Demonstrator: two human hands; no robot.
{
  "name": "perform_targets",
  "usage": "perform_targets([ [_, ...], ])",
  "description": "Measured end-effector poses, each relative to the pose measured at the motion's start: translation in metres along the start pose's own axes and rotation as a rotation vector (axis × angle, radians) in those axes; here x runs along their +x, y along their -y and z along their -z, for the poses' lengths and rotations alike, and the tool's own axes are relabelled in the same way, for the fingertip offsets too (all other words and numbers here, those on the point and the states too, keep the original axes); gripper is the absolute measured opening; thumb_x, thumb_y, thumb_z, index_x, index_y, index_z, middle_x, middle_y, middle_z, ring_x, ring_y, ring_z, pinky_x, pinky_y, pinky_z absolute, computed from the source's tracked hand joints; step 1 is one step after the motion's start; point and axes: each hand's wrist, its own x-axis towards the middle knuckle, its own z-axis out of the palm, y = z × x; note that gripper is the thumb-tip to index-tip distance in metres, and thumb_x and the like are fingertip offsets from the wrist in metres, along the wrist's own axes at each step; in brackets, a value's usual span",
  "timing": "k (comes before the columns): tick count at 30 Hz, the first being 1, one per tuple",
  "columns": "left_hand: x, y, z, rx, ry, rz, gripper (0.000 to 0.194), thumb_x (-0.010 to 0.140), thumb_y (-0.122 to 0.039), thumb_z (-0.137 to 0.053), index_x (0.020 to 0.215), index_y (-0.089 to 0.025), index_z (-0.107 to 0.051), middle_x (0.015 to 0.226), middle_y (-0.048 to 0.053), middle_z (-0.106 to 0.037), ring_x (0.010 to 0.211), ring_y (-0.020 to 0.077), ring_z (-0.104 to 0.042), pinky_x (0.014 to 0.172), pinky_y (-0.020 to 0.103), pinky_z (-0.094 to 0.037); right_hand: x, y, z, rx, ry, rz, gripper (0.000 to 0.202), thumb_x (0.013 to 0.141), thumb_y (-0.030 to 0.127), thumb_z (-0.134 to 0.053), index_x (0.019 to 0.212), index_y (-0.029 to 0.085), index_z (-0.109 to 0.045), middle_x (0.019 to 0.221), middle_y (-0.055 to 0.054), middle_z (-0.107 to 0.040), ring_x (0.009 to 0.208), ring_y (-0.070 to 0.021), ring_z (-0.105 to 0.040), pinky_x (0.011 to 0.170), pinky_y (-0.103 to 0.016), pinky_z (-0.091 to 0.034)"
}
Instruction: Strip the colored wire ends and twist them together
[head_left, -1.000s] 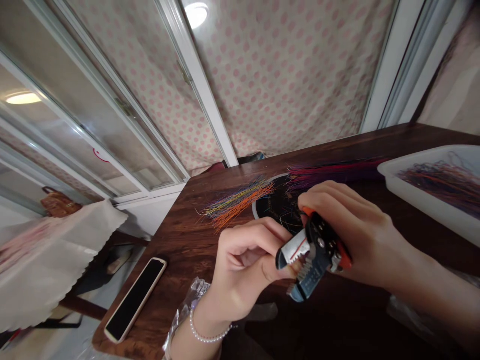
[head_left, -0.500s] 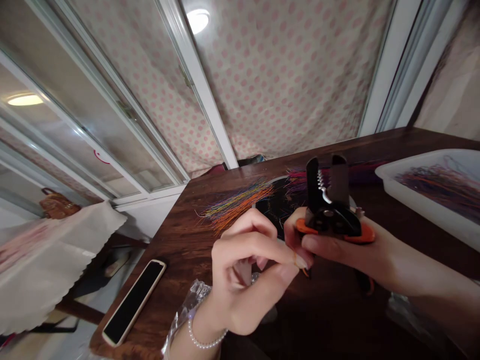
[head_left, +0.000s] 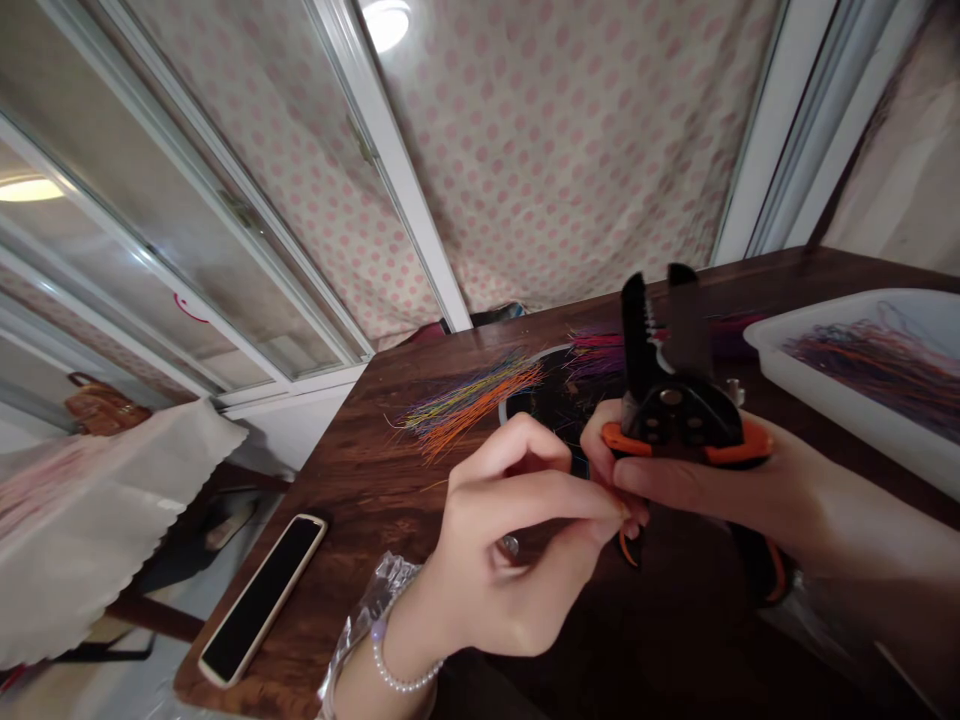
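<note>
A smartphone [head_left: 262, 602] lies beside the left edge of the tabletop [head_left: 360, 485]. The left hand [head_left: 517, 550] pinches a thin wire [head_left: 623, 510] by the right hand [head_left: 712, 490], which grasps open wire strippers [head_left: 679, 405]; rightward, a plastic tub [head_left: 847, 418] sits toward the far edge.

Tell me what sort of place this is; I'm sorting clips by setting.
Probably a home, with a table used for wire work: a dotted curtain behind sliding doors, a scallop-edged tablecloth nearby, and wire strippers beside bundled coloured wires.
</note>
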Motion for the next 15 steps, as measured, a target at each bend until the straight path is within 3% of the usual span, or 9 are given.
perform_targets([
  [8, 0.0025, 0.0006, -0.0004, 0.165, -0.001, -0.101, 0.013, 0.081, -0.003, -0.062, 0.076, -0.012, -0.07, 0.074, 0.0, -0.049, 0.06, 0.0067, -0.044, 0.051, 0.02, -0.04, -0.002, 0.0002, 0.003, -0.108, -0.028, -0.053, 0.014, 0.09, 0.034, -0.067, 0.086, 0.02, -0.065, 0.07, 0.003, -0.061, 0.066, -0.0115, -0.058, 0.061, -0.021, -0.049],
  [11, 0.0015, 0.0007, -0.0009, 0.201, -0.01, -0.11, 0.014, 0.081, -0.004, -0.062, 0.076, -0.014, -0.069, 0.075, 0.0, -0.051, 0.06, 0.0075, -0.045, 0.052, 0.021, -0.04, -0.0018, 0.0042, 0.0014, -0.186, -0.03, -0.084, 0.012, 0.09, 0.032, -0.064, 0.089, 0.02, -0.065, 0.075, -0.001, -0.063, 0.071, -0.0152, -0.06, 0.06, -0.025, -0.05],
  [15, 0.0003, -0.0004, -0.0008, 0.221, -0.015, -0.104, 0.016, 0.081, -0.003, -0.061, 0.076, -0.015, -0.07, 0.075, 0.0, -0.051, 0.062, 0.0081, -0.047, 0.053, 0.022, -0.042, -0.0014, 0.0054, 0.0009, -0.187, -0.044, -0.111, 0.021, 0.088, 0.042, -0.064, 0.091, 0.021, -0.066, 0.088, -0.005, -0.068, 0.087, -0.0226, -0.065, 0.06, -0.028, -0.051],
])
